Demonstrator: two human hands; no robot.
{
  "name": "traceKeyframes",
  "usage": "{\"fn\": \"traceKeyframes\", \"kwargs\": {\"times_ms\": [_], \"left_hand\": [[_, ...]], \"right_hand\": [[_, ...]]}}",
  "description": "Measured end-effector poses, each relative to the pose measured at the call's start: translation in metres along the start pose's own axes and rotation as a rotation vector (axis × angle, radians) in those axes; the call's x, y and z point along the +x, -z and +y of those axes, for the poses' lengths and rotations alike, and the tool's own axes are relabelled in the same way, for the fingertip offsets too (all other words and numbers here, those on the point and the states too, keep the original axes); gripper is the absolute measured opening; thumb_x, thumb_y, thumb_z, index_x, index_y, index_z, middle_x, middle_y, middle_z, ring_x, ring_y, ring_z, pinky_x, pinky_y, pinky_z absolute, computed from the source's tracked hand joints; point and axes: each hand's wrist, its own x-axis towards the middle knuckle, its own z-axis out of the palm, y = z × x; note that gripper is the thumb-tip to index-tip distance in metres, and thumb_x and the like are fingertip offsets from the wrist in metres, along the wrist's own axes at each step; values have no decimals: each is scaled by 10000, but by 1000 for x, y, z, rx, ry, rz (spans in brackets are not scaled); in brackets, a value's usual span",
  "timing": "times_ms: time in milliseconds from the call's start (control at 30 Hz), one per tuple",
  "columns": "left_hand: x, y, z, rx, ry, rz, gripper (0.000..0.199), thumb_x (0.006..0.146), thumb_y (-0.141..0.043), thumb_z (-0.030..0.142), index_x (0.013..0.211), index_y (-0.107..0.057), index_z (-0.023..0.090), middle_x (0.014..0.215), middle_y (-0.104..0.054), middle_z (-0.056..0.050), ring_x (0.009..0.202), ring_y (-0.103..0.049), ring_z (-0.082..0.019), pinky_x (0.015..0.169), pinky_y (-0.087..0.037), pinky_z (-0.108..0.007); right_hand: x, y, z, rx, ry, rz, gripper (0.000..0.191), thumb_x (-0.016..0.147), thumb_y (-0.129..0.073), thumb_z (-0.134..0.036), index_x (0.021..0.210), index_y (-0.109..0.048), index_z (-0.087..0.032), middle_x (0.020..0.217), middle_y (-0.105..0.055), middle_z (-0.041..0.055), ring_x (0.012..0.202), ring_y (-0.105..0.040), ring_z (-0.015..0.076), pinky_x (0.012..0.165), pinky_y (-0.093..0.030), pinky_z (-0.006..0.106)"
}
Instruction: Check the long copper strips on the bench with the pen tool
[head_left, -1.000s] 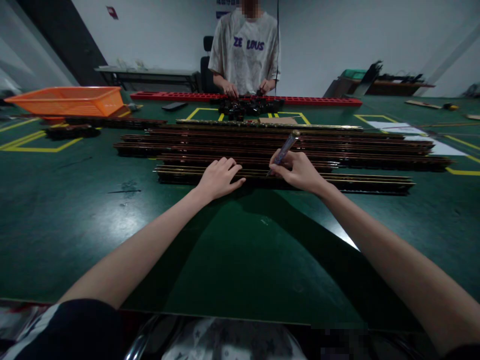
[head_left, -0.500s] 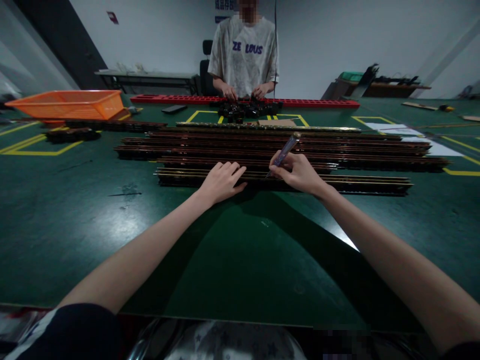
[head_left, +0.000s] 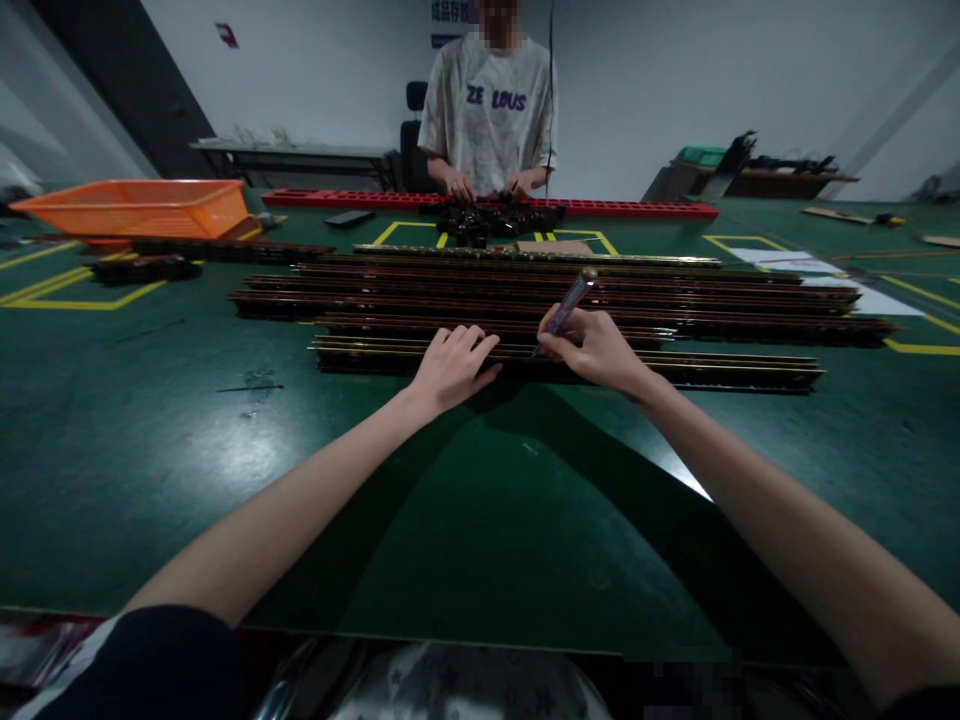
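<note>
Several long, thin dark strips with brass-coloured edges (head_left: 735,364) lie side by side across the green table (head_left: 480,520). My left hand (head_left: 454,368) rests on the nearest strips left of the middle, its fingers a little apart and the thumb toward the front edge. Just to its right, my right hand (head_left: 592,345) is closed around a pen-like tool (head_left: 570,302). The tool slants, with its thick end up and its thin tip down at the nearest strips. What the tip touches is too small to make out.
An orange basket (head_left: 142,210) stands at the back left, near a dark phone-like slab (head_left: 349,218). Across the table a person (head_left: 487,110) handles black parts (head_left: 487,220) by a long red rail (head_left: 637,208). White sheets (head_left: 870,296) lie at the right.
My left hand has shifted slightly to the right along the strips. My right hand still holds the tool in nearly the same place.
</note>
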Motion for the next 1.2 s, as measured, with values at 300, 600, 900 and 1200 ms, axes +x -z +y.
{"fn": "traceKeyframes", "kwargs": {"times_ms": [300,600,900,1200], "left_hand": [[-1,1,0,-40,41,9,375,922,-408,369,1181,-549,138,1077,-611,-132,953,-546,-267,752,-402,-377],[-1,5,3,-70,76,9,357,903,-431,343,1154,-562,125,1049,-614,-142,924,-556,-259,744,-411,-371],[-4,4,3,-50,185,16,368,868,-443,318,1156,-574,130,1111,-611,-128,1007,-533,-276,826,-393,-402],[-4,0,2,-41,171,23,360,850,-431,241,1165,-576,141,1116,-614,-113,1002,-533,-266,826,-379,-395]], "right_hand": [[0,2,-2,-12,-9,-24,85,812,-542,-250,780,-543,-171,669,-595,36,618,-559,167,579,-439,309],[2,6,1,10,-24,-38,105,801,-565,-264,773,-563,-163,685,-623,49,649,-594,184,610,-452,318],[2,8,3,8,24,-35,110,787,-565,-259,749,-564,-156,673,-623,44,624,-579,167,593,-435,297],[2,8,5,21,25,-40,112,785,-569,-258,731,-558,-160,651,-605,36,607,-561,157,586,-433,297]]}}
